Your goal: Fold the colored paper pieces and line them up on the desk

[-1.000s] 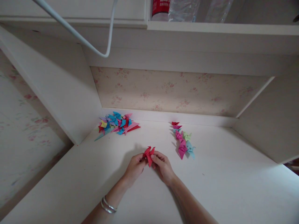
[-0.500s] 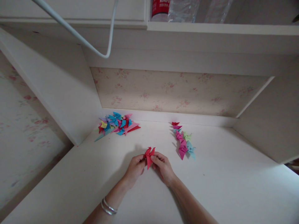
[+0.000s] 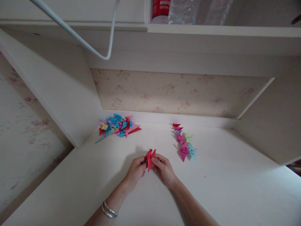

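Observation:
A small red folded paper piece is pinched between both my hands above the white desk. My left hand, with silver bangles on its wrist, grips the piece's left side with closed fingers. My right hand holds the right side, fingers curled round it. A heap of folded paper pieces in blue, pink, red and yellow lies at the back left. A short row of folded paper pieces in pink, green and light blue lies just right of my hands.
Flowered wallpaper backs the desk. White side panels close it in left and right. A shelf overhead carries plastic bottles. A white bent tube hangs at the upper left.
My hands and the red piece stay almost still; the fingers shift slightly on the paper. The view tips down a little.

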Demonstrator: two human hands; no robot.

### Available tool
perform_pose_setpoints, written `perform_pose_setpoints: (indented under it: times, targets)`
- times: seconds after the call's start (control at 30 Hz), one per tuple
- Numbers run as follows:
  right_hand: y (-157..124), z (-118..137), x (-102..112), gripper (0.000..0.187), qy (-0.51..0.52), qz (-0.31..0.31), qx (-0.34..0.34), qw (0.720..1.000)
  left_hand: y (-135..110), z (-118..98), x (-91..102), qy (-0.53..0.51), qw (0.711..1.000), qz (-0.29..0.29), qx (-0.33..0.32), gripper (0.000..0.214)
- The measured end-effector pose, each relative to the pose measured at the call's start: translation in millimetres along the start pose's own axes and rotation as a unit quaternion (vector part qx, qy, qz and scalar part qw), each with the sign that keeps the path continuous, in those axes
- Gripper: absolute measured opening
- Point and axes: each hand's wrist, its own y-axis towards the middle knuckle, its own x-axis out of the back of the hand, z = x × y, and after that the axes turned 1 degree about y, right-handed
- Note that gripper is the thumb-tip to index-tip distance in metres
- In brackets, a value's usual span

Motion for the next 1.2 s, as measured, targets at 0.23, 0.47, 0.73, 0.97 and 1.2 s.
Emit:
perform_pose_setpoints:
  times: [0.23, 0.47, 0.73, 0.97, 1.2]
  targets:
    - [0.2, 0.2, 0.1, 0.024, -0.004, -0.001, -0.003, 1.000, 1.5, 3.9, 0.7, -0.001, 1.000, -0.001, -0.003, 0.031]
    - [-0.1, -0.5, 0.7, 0.023, -0.006, -0.002, -0.002, 1.000, -0.4, 0.6, 0.0, 0.001, 1.000, 0.005, -0.001, 0.032]
    - [-0.3, -1.2, 1.3, 0.025, 0.003, 0.002, -0.001, 1.000, -0.7, -1.7, 0.0, 0.001, 1.000, 0.009, -0.003, 0.032]
    - [-0.6, -0.2, 0.2, 0.025, 0.002, -0.001, -0.003, 1.000, -0.5, 0.3, 0.8, 0.001, 1.000, 0.010, -0.007, 0.027]
    - [-0.7, -0.3, -0.7, 0.024, 0.010, 0.004, 0.001, 1.000, -0.4, 1.6, 0.8, 0.005, 1.000, 0.007, -0.012, 0.029]
